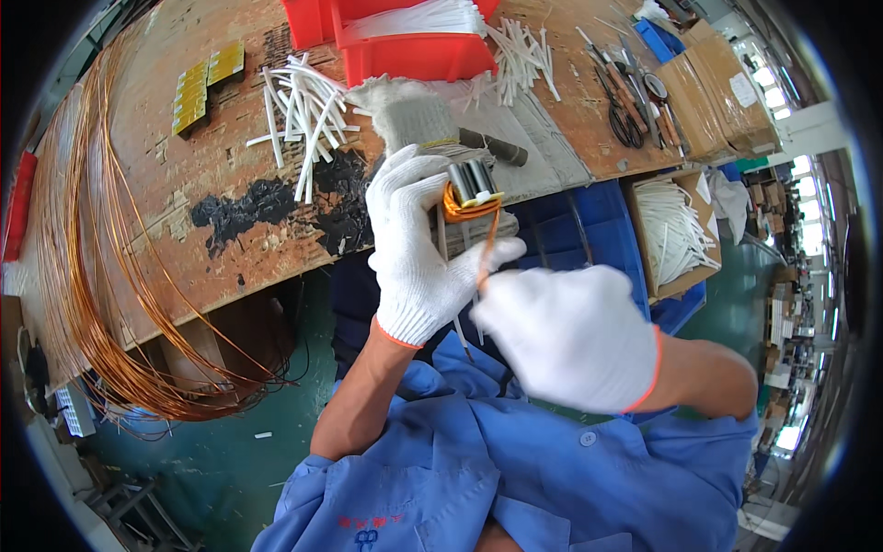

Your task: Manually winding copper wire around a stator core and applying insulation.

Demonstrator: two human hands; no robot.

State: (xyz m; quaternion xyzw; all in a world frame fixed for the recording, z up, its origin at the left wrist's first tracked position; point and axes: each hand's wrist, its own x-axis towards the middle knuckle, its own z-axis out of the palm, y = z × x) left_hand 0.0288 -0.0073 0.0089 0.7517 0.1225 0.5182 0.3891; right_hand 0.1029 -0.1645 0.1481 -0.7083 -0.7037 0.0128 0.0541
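My left hand [409, 248], in a white knitted glove with an orange cuff, is closed round the side of a small coil [472, 210] of copper wire. Dark grey cylinders [472, 179] stand up side by side from the coil's middle, with a pale yellowish flange at their lower end. A copper wire strand [491, 241] leads down from the coil to my right hand [575, 336]. That hand, gloved alike and blurred by motion, is closed like a fist on the strand. Thin pale strips hang below the coil between my hands.
Loops of copper wire [110, 322] drape over the table's left edge. White tubes [308, 115] lie by red bins [418, 57] and yellow pieces [204, 87]. A grey rod [494, 145] rests behind the coil. Scissors [625, 124] and other tools lie right, near a carton of white tubes [676, 230].
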